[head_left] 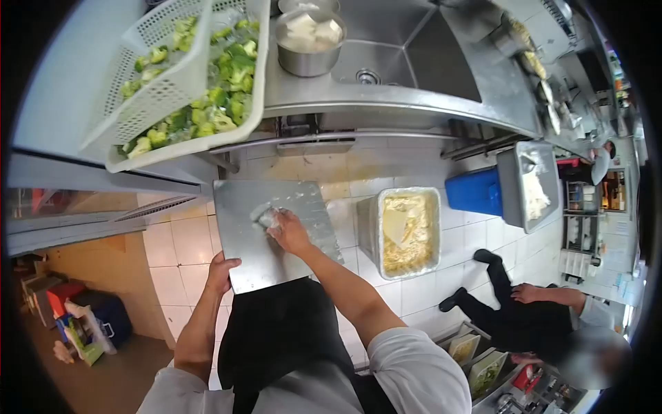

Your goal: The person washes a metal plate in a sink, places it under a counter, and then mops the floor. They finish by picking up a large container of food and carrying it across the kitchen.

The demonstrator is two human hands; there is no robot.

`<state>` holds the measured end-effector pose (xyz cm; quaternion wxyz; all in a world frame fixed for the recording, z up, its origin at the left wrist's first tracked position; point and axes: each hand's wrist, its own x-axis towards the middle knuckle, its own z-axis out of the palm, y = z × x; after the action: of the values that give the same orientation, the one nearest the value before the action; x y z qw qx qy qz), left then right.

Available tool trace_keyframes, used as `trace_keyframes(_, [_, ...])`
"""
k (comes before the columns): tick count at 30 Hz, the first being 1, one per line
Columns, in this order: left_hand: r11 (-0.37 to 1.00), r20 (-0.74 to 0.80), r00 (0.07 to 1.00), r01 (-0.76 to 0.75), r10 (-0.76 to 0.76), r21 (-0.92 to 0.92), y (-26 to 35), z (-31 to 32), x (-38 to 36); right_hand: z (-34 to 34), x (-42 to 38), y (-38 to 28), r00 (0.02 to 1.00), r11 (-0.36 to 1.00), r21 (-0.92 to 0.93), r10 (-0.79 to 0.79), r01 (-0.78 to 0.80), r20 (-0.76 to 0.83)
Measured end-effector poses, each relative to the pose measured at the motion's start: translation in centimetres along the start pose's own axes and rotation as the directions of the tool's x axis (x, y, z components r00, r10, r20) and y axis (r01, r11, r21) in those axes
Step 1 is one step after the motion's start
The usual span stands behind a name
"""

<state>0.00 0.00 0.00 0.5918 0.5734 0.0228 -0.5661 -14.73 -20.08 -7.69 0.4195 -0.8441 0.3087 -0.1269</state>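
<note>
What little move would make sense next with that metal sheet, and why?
Probably sliding the right hand and its pale wad toward the right edge of the metal sheet: pale specks show there, while the left hand grips the left edge.

The left hand (220, 272) curls, thumb extended; the right hand (289, 232), palm down, reaches farther forward.

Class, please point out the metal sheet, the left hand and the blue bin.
Metal sheet (256, 250), head view: its flat face.
Left hand (221, 273), head view: middle of the hand.
Blue bin (474, 192), head view: its side wall.
</note>
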Motion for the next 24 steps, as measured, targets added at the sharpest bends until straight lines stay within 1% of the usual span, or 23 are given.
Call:
trace_keyframes(2, [0.999, -0.002, 1.0, -0.027, 0.027, -0.039, -2.5, 1.1, 1.2, -1.0, -0.1, 2.3, 0.999, 0.997, -0.056, -0.045, 0.047, 0.021])
trace_keyframes(3, [0.998, -0.003, 1.0, -0.022, 0.022, -0.05, 2.1, -1.4, -7.0, -0.2, -2.4, -5.7, 0.996, 0.996, -0.024, -0.082, 0.083, 0.047])
trace_keyframes(5, [0.992, 0.043, 0.998, -0.049, 0.054, -0.117, 3.0, -1.3, -8.3, 0.0, -1.8, -5.7, 0.98, 0.983, -0.023, -0.181, 0.183, 0.086])
trace_keyframes(6, [0.993, -0.014, 0.996, -0.094, 0.093, -0.075, 3.9, -1.9, -9.7, 0.8, -1.1, -7.0, 0.964, 0.966, -0.018, -0.255, 0.257, 0.077])
trace_keyframes(7, [0.992, -0.026, 0.993, -0.114, 0.112, -0.063, 4.3, -2.7, -9.0, 0.5, -0.1, -7.1, 0.942, 0.943, -0.041, -0.327, 0.33, 0.072])
trace_keyframes(8, [0.994, -0.053, 0.994, -0.103, 0.1, -0.048, 4.1, -4.0, -9.1, 0.8, -1.0, -7.6, 0.924, 0.925, -0.043, -0.374, 0.378, 0.08])
trace_keyframes(9, [0.997, -0.083, 0.994, -0.074, 0.07, -0.036, 3.1, -5.2, -10.5, 0.7, -2.5, -9.0, 0.941, 0.948, -0.001, -0.315, 0.317, 0.127])
trace_keyframes(11, [0.992, -0.074, 0.994, -0.09, 0.084, -0.084, 4.3, -6.0, -13.1, -1.3, -1.0, -14.1, 0.953, 0.972, 0.053, -0.236, 0.23, 0.191])
trace_keyframes(14, [0.988, -0.043, 0.993, -0.113, 0.109, -0.108, 5.2, -7.4, -15.6, -0.9, -1.5, -16.9, 0.947, 0.978, 0.046, -0.207, 0.202, 0.244])
trace_keyframes(16, [0.986, -0.014, 0.994, -0.112, 0.111, -0.125, 5.3, -7.6, -16.6, -1.6, -2.1, -17.7, 0.937, 0.975, 0.076, -0.222, 0.209, 0.268])
trace_keyframes(17, [0.987, -0.011, 0.994, -0.106, 0.106, -0.121, 5.2, -7.4, -16.7, -2.3, -2.1, -17.7, 0.936, 0.973, 0.083, -0.231, 0.216, 0.268])
trace_keyframes(19, [0.987, -0.003, 0.993, -0.122, 0.122, -0.108, 5.3, -6.6, -16.4, -3.2, -3.1, -17.1, 0.952, 0.983, 0.03, -0.183, 0.181, 0.244])
trace_keyframes(23, [0.993, 0.14, 0.987, -0.062, 0.076, -0.105, 5.2, -4.2, -15.0, -6.9, -5.2, -16.2, 0.981, 0.997, -0.023, -0.074, 0.08, 0.182])
trace_keyframes(24, [0.993, 0.132, 0.988, -0.063, 0.076, -0.1, 5.4, -2.4, -14.7, -8.1, -5.9, -15.4, 0.985, 0.993, -0.066, -0.09, 0.1, 0.147])
